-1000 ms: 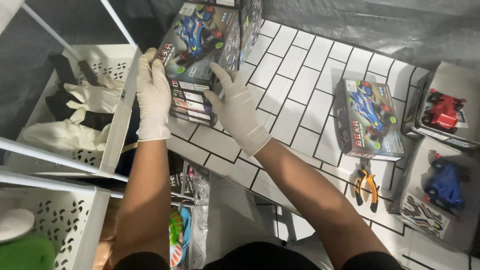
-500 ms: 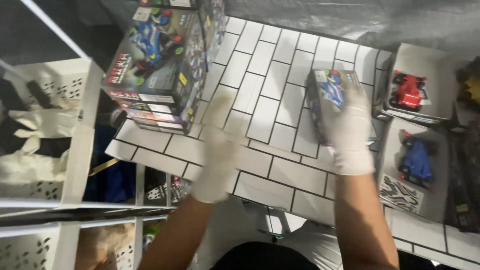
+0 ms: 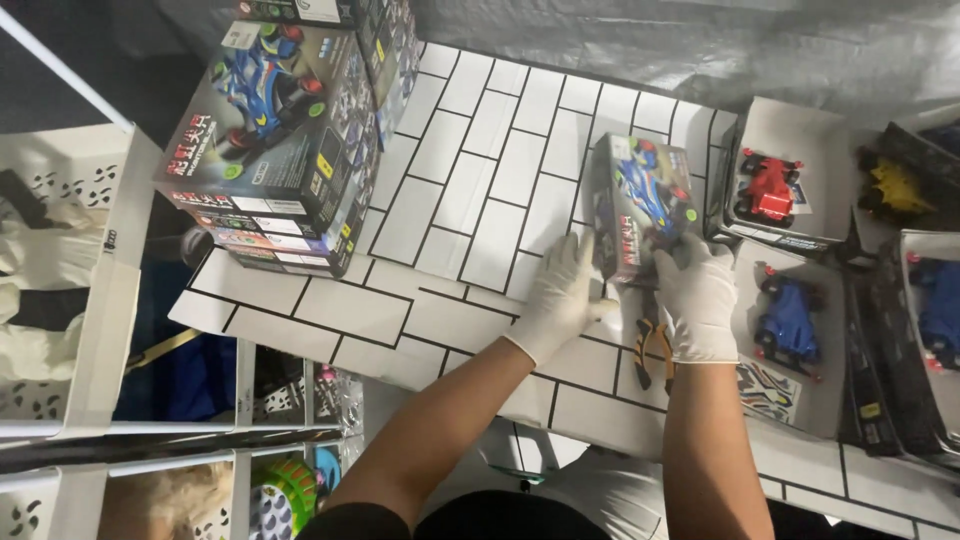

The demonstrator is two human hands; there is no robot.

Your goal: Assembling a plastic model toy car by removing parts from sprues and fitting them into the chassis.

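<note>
Two gloved hands, left (image 3: 562, 290) and right (image 3: 697, 295), grip seemingly closed on glossy cardboard box (image 3: 640, 205).

You wear thin white disposable gloves on your left hand (image 3: 563, 297) and right hand (image 3: 697, 300) (cuffs ending at the wrists), forearms bare behind them, above dark clothing at the frame's lower edge.

We look down on what seems a small hobby or packing workspace for toy model cars: a white brick-patterned tabletop (image 3: 480, 190), a stack of boxed car kits (image 3: 275, 150), open trays holding red (image 3: 768, 185) and blue cars (image 3: 787, 315), pliers (image 3: 652, 350), and white perforated storage bins (image 3: 70, 290) on a rack beside the table
</note>
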